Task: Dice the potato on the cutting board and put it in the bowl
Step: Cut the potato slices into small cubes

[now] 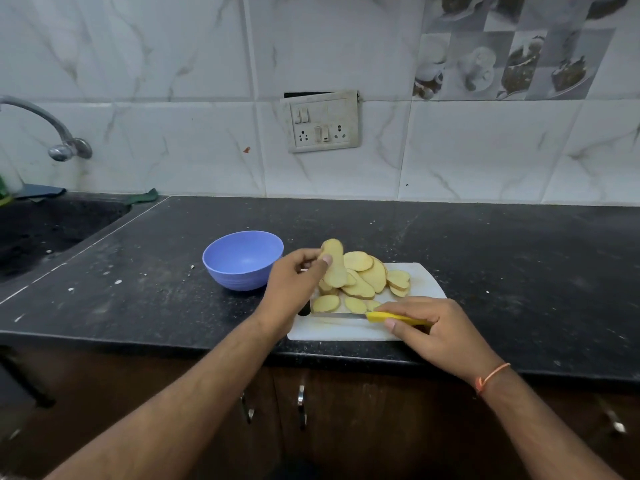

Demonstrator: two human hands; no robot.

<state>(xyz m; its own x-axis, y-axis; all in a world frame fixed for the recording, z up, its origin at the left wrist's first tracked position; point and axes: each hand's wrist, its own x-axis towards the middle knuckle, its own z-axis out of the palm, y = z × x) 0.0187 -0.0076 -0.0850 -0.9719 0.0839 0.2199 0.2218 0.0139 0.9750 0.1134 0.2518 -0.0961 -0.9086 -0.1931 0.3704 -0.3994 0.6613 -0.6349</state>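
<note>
White plastic board (pixel 420 277), at the near edge of a black stone counter (pixel 485 244), right of centre.

Head view, items in order:

Potato: cut into pale yellow slices (pixel 367 277), heaped on the far half of the board; a few lie singly nearer, by the knife blade. No dice visible.

Slice (pixel 335 268), long, raised above the heap, pinched between thumb and fingers of the left hand (pixel 294 289).

Knife (pixel 372 317): yellow handle, steel blade lying flat across the near part of the board, tip pointing left. Right hand (pixel 438 332) wrapped around the handle, an orange thread at its wrist.

Bowl (pixel 242 259): blue, just left of the board, upright; nothing seen inside.

Sink (pixel 52 226): dark, far left, with a metal tap (pixel 52 133) on the wall above it.

Wall: marbled white tiles; switch plate (pixel 322 121) with sockets, behind the board.

Cabinets (pixel 301 403): dark brown, below the counter, metal handles.
</note>
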